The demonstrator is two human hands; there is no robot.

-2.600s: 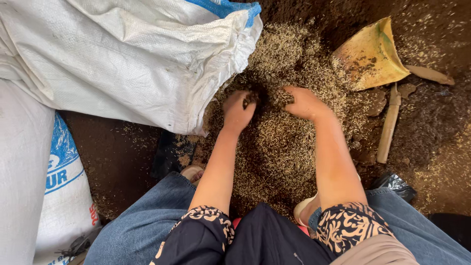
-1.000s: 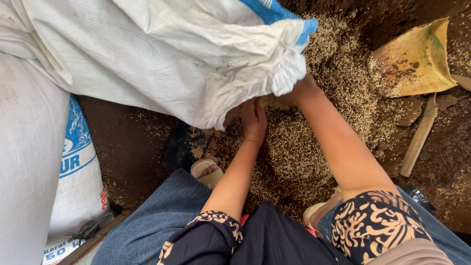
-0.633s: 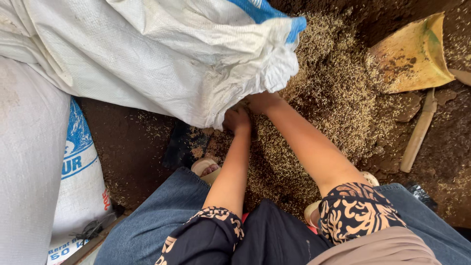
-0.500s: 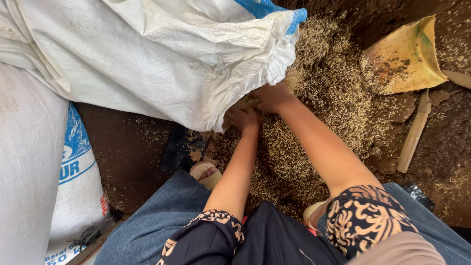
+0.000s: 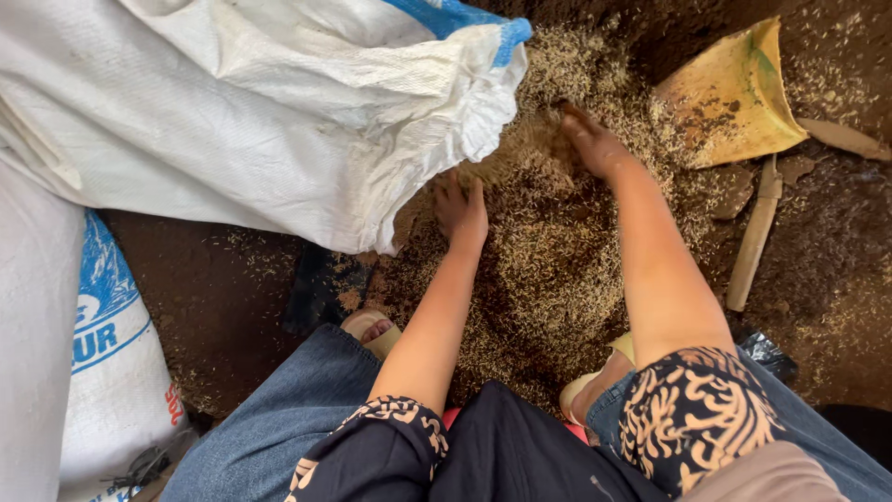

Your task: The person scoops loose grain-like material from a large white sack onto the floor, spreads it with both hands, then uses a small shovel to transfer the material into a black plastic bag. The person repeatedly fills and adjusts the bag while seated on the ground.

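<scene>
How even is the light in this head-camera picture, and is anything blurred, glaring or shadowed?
Head view: soft, even daylight with no glare; the white woven sack is bright but keeps its weave; faint shadow lies under its mouth near the left hand; the right hand and husk pile look sharp; the yellow scoop is evenly lit.

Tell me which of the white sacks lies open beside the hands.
The big sack at top, blue-hemmed mouth gaping by the left hand. The sack at lower left is closed and lies away from both hands.

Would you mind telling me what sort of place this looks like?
Probably a farm or nursery work area: bare dark soil floor, a loose heap of pale husks, and large white woven sacks.
</scene>
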